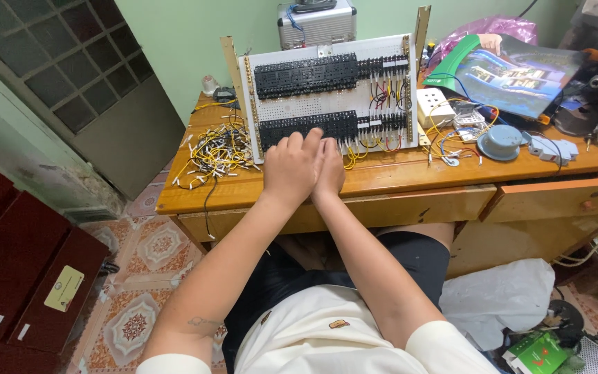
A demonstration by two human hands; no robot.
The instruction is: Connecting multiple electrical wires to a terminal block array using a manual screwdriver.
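Pressing both hands together at the lower black strip (307, 127) on the white board (327, 93), you do well to keep your wrists steady on the table (396, 173) near its front edge. Your left hand (291, 168) lies with fingers (297, 142) slightly spread, tips touching the strip. Your right hand (329, 170) sits tight beside it; whether its fingers pinch anything you cannot tell. The strip lies directly under your fingertips, and the loose yellow and black wires (217, 154) lie toward the table's left edge.
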